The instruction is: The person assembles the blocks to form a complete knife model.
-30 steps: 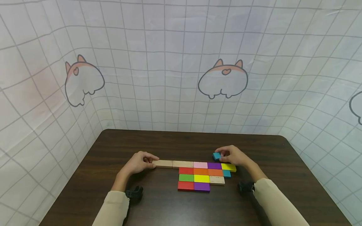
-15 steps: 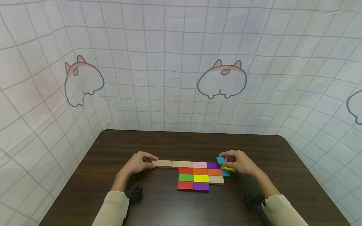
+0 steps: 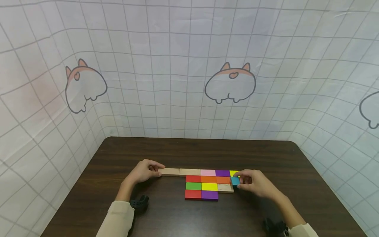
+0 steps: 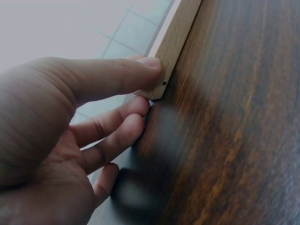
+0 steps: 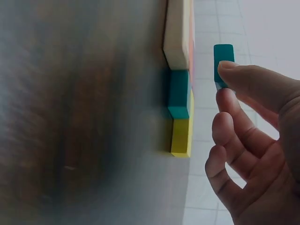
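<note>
My left hand [image 3: 142,171] pinches the left end of a plain wooden block [image 3: 170,171], its thumb on the near side in the left wrist view. That block lies end to end with another plain block [image 3: 190,172] in the back row. Between thumb and fingers, my right hand [image 3: 257,182] holds a small teal-blue block [image 3: 235,181] at the right end of the laid blocks. In the right wrist view it is raised, apart from a second teal block [image 5: 179,96] lying on the table beside a yellow block [image 5: 182,136].
Flat coloured blocks lie edge to edge in rows, among them pink [image 3: 208,172], orange [image 3: 209,179], green [image 3: 193,186] and purple [image 3: 210,195]. The dark wooden table [image 3: 183,217] has a white gridded cloth [image 3: 165,75] hanging behind and beside it.
My right hand has brought the teal block nearer me and slightly right, from behind the back row to over the right end of the rows. The left hand keeps its place.
</note>
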A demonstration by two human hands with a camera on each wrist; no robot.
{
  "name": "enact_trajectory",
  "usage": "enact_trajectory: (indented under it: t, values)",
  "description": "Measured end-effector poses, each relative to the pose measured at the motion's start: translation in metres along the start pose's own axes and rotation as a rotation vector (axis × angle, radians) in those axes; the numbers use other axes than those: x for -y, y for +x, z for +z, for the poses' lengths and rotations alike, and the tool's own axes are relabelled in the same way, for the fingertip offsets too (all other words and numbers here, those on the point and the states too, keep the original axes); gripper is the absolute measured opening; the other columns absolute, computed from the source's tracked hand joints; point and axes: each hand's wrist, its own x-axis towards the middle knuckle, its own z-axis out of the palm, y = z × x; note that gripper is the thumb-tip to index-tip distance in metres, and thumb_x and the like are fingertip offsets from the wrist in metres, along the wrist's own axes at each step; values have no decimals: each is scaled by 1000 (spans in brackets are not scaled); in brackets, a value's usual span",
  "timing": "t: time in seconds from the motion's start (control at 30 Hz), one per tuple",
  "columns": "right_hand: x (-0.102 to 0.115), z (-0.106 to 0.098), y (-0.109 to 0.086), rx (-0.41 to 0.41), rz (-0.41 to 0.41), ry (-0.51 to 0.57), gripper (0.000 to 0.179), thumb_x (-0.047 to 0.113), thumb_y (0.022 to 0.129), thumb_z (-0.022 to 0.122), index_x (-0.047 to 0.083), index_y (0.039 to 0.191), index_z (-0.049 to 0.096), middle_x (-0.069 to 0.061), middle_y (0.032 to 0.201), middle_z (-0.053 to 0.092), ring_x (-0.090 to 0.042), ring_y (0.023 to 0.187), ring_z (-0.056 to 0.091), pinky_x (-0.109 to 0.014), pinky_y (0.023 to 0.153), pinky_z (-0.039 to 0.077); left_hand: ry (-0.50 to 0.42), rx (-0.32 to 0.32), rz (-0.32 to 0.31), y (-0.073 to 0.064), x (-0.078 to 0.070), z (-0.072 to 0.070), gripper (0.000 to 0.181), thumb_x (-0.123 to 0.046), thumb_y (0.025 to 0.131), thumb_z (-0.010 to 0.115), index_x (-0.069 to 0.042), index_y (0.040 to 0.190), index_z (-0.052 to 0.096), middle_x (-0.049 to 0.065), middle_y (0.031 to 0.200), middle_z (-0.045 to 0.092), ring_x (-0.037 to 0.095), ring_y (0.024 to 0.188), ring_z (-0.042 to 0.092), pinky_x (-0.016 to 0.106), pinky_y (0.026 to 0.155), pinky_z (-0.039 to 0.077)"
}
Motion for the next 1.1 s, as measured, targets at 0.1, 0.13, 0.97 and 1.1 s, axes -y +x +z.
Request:
enact_trajectory:
  t: [0.1, 0.13, 0.97, 1.1]
  values:
    - [3, 5, -5, 16, -2, 12, 30, 19, 89, 81, 11, 117, 73, 6, 84, 60, -3, 72, 51, -21, 63, 47, -1, 3, 1, -1, 0, 0, 24, -13, 89, 79, -18, 113, 80, 0, 87, 65, 17, 73, 53, 32, 66, 45]
    - [3, 7, -6, 23, 0, 13, 30, 19, 89, 81, 11, 117, 73, 7, 84, 60, -2, 72, 51, -21, 63, 47, -3, 4, 3, -1, 1, 0, 24, -13, 89, 79, -17, 113, 80, 1, 87, 65, 17, 73, 53, 32, 66, 45]
    - [23, 38, -6, 129, -23, -8, 25, 16, 86, 83, 19, 107, 71, 6, 80, 58, 0, 66, 50, -21, 63, 47, -6, 9, 8, -1, 1, 0, 25, -13, 90, 79, -17, 114, 80, 1, 88, 65, 17, 74, 53, 32, 66, 45]
    - [26, 39, -5, 127, -21, -20, 25, 16, 86, 83, 19, 107, 71, 6, 80, 58, 0, 66, 50, -21, 62, 47, -4, 10, 12, 1, 1, 0, 24, -13, 89, 79, -17, 113, 80, 1, 87, 65, 17, 73, 53, 32, 66, 45]
